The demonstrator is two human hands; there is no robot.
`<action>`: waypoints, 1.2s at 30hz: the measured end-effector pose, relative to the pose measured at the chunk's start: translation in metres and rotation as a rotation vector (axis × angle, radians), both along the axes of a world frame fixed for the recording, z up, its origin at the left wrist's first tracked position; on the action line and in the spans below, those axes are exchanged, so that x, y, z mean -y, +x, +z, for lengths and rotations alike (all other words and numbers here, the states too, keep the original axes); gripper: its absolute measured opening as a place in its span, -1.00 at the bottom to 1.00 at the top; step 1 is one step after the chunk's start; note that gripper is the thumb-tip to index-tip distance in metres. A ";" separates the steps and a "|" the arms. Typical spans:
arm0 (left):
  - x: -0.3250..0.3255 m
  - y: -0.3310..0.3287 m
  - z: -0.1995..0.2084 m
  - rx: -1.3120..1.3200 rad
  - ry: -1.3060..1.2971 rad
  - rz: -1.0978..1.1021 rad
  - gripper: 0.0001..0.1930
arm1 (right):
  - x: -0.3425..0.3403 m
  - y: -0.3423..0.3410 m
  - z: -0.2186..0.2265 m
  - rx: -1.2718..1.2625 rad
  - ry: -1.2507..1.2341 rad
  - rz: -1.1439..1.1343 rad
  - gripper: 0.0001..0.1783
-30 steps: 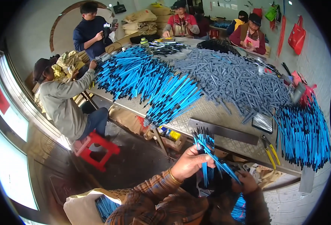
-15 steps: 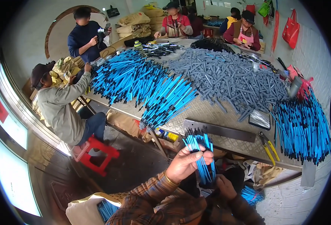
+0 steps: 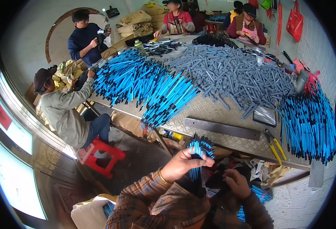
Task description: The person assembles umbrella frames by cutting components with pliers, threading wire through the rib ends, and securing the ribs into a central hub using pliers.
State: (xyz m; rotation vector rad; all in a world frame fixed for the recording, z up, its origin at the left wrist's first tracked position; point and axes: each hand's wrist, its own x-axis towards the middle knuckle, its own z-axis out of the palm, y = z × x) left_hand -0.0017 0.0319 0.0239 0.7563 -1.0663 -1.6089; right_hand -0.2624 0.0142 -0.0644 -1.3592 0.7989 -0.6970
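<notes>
My left hand (image 3: pixel 183 165) grips a bundle of blue-and-black plastic pens (image 3: pixel 198 152), tips up. My right hand (image 3: pixel 234 182) is curled below it; contents unclear. Bundling step; next probably needs squaring the ends.

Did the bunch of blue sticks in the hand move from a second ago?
Yes. The bunch of blue sticks in the left hand was fanned out and tilted by the table edge; now it is gathered upright, lower and closer to the person.

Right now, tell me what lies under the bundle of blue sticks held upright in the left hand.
Under the bundle of blue sticks, the left hand wraps its lower part. Below are plaid sleeves and a dark lap; the bundle's bottom ends are covered.
</notes>
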 end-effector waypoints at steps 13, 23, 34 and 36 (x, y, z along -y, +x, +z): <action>-0.007 0.033 0.016 0.000 -0.085 0.021 -0.89 | 0.021 0.031 0.050 -0.046 -0.385 0.156 -0.64; -0.019 0.029 0.011 0.125 -0.250 0.067 -0.84 | 0.022 0.078 0.085 0.127 -1.058 -0.026 -0.57; -0.021 0.020 0.026 0.096 -0.133 -0.107 -0.87 | 0.013 0.081 0.089 -0.063 -1.033 0.064 -0.73; -0.018 0.022 0.022 0.121 -0.123 -0.118 -0.86 | 0.015 0.082 0.087 -0.032 -1.034 0.040 -0.77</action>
